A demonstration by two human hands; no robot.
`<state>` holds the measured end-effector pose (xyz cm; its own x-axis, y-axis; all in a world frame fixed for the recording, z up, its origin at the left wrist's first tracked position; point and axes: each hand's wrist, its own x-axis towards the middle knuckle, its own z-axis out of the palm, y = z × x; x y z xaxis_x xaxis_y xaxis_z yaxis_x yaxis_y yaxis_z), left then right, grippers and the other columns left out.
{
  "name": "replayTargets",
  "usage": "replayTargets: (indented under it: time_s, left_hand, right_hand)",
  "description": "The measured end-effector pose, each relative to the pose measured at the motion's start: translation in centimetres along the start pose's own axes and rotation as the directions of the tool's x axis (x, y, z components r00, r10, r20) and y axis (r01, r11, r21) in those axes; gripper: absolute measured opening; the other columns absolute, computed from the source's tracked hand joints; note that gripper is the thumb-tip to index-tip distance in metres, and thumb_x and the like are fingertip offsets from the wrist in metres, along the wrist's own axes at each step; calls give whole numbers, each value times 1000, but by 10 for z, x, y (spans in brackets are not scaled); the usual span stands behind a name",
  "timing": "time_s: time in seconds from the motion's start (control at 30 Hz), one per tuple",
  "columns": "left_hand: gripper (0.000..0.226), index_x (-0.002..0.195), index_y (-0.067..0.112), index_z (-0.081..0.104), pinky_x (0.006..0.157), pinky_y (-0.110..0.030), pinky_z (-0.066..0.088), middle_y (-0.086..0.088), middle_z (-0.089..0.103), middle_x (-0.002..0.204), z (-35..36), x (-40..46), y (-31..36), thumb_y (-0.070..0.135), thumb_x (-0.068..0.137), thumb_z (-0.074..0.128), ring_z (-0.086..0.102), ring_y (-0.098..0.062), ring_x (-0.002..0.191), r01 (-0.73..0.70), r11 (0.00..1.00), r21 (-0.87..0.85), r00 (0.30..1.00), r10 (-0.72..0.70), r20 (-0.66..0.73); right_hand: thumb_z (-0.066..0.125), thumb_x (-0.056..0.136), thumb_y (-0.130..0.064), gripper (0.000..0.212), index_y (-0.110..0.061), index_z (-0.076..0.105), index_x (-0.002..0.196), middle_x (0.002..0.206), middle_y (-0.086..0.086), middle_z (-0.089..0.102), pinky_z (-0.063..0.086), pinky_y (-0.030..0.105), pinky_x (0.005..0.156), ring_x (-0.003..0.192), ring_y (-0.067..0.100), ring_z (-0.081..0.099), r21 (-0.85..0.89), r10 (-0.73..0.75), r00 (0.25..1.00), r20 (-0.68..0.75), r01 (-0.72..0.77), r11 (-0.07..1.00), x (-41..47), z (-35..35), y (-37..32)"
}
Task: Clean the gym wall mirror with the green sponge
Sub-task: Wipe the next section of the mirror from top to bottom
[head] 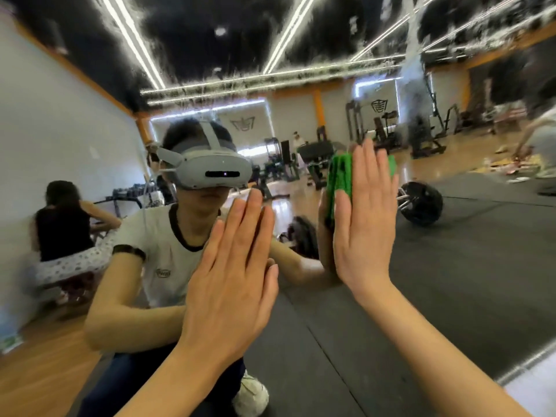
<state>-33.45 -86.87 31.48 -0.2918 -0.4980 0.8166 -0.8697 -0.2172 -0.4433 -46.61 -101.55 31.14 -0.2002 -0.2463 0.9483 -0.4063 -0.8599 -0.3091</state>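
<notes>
The gym wall mirror (451, 266) fills nearly the whole view, with wet streaks and smears across its upper part. My right hand (365, 218) presses the green sponge (341, 176) flat against the glass with straight fingers; the sponge shows at the fingertips and to their left. My left hand (231, 272) lies flat on the mirror with its fingers straight and together, holding nothing. Both hands meet their own reflections in the glass.
The mirror's lower edge and frame (523, 368) run along the bottom right. Reflected in the glass are a crouching person with a headset, a seated person at left, a barbell (421, 203) on black mats, and gym machines behind.
</notes>
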Motion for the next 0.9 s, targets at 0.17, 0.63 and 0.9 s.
replayTargets:
  time_s: [0.17,0.63,0.9]
  left_hand:
    - [70,160,2,18,128,-39,2,-16,12,169,-3,1,0,27,100,43,8,-29,157,-1,1000,-13,1000,1,1]
    - [69,160,0,18,126,-45,10,-14,10,169,18,18,46,28,100,39,8,-28,157,-46,999,-7,998,46,37]
    - [68,159,-1,17,127,-43,9,-16,10,169,27,15,44,32,102,34,10,-29,157,-70,995,73,997,69,26]
  right_hand:
    - [18,111,-36,53,-23,10,161,169,-9,1,-2,37,126,156,19,4,-41,-93,979,180,102,994,-117,-24,36]
    - [27,109,-28,56,-11,13,160,167,8,13,-2,41,126,156,25,6,-45,-153,972,176,163,986,-57,-34,82]
    - [27,109,-30,56,-3,22,157,166,14,19,-1,42,126,155,29,10,-21,-259,948,185,267,963,35,-34,82]
